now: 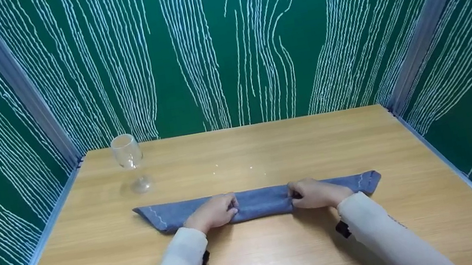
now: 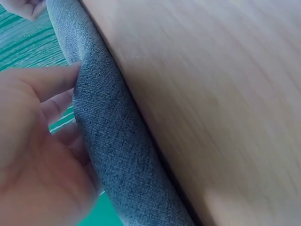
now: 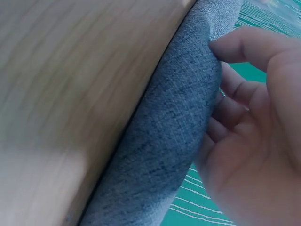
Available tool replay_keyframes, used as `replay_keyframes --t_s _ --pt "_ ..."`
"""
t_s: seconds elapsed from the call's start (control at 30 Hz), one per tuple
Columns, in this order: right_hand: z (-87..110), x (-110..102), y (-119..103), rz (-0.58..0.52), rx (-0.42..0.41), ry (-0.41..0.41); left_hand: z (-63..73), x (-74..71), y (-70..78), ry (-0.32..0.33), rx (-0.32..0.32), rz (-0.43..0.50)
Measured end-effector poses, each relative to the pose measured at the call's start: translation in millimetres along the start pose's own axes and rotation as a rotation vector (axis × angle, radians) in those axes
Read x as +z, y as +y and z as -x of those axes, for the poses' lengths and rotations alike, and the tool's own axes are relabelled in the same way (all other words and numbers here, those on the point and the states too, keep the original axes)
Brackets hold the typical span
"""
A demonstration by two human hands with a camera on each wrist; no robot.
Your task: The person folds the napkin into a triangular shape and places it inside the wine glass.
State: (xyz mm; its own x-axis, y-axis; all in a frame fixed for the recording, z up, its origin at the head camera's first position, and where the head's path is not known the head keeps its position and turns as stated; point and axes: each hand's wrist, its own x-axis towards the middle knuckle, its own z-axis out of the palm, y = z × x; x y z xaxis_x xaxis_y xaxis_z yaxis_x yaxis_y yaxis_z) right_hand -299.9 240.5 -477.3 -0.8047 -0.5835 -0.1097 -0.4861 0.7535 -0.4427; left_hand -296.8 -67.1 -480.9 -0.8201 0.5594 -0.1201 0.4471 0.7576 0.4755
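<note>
A blue-grey cloth (image 1: 263, 202), folded into a long band with slanted ends, lies across the wooden table. Light stitching crosses it near both ends. Left of its middle, my left hand (image 1: 216, 211) pinches it. My right hand (image 1: 318, 192) grips the band right of the middle, with a short stretch of cloth between the hands. In the left wrist view the thumb presses on the rounded cloth edge (image 2: 110, 117), fingers curled behind it. From the right wrist, the thumb (image 3: 230, 47) likewise sits on the roll, and the fingertips are hidden behind the fabric.
A clear stemmed glass (image 1: 128, 155) stands upright at the back left of the table (image 1: 258, 263), beyond the cloth's left end. Green panels (image 1: 240, 45) with wavy white lines close off the back and both sides. A few small bright specks show behind the cloth.
</note>
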Motion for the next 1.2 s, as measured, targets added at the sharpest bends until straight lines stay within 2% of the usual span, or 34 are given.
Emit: replay_keyframes --t_s 0.27,0.47,0.63,0.83,1.07,1.2 --pt "-2.9 3 3 0.01 0.016 0.006 -0.4 2.2 3.8 0.021 -0.05 -0.084" --pt "-4.5 7 7 0.003 -0.056 0.087 -0.8 4.3 5.6 0.076 -0.078 -0.169" --pt "-4.6 8 9 0.027 -0.087 0.116 -0.9 4.1 6.8 0.113 -0.058 -0.182" --pt "-4.4 9 9 0.028 -0.067 0.114 -1.4 6.3 4.4 0.146 -0.038 -0.198" --pt "-1.2 8 7 0.028 -0.088 0.099 2.0 9.0 3.5 0.154 -0.016 -0.196" --pt "2.0 8 6 0.038 -0.127 0.104 5.3 10.5 4.4 0.155 -0.003 -0.208"
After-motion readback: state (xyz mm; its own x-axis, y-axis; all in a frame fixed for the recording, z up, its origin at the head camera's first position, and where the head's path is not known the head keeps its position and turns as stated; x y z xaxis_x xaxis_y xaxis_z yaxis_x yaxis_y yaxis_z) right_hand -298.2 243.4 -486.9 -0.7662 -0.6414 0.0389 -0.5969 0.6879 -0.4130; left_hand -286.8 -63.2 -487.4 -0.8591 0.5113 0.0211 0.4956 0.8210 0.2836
